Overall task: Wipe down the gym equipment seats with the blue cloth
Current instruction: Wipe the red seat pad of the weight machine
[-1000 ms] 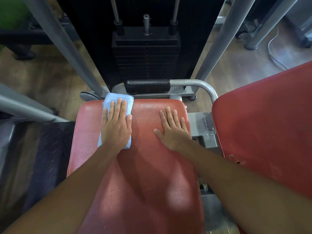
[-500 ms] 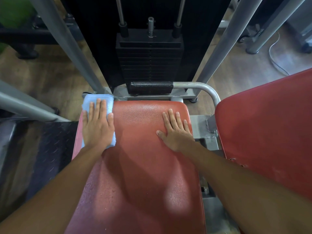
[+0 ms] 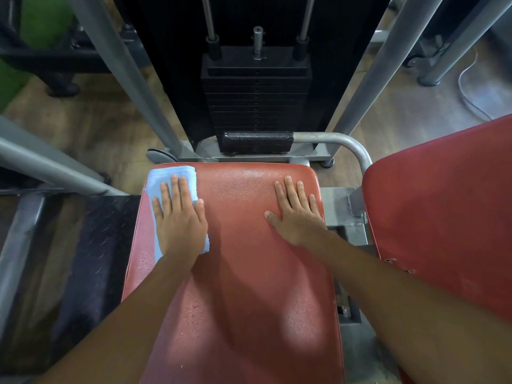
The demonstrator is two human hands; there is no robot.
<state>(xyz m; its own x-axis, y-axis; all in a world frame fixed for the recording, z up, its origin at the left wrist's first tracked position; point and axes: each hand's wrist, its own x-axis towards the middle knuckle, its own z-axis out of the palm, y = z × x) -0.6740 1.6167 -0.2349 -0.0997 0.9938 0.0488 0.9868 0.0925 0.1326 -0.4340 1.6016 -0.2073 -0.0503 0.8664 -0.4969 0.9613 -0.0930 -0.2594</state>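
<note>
We are looking down at a red seat (image 3: 243,273) of a gym machine, and both of our arms are reaching over it. We are pressing our left hand (image 3: 177,217) flat on the blue cloth (image 3: 169,176), with the fingers straight and close together, not curled around it. The cloth is lying folded on the far left corner of the seat, and its edge is reaching the left border of the pad. A part of it is showing beyond our fingertips and a small part beside our wrist.

We are resting our right hand (image 3: 296,214) directly on the seat near its far right corner. This hand is also lying open, palm down, with the fingers a little spread, and it is holding nothing. The two hands are well apart.

Just beyond the seat a black padded bar (image 3: 257,141) is sitting on a grey tube, and behind it the black weight stack (image 3: 256,101) is standing between two grey posts. At the right, a second red pad (image 3: 443,217) is standing beside the seat. At the left, a black tread plate (image 3: 97,259) is lying on the wooden floor (image 3: 97,128).
</note>
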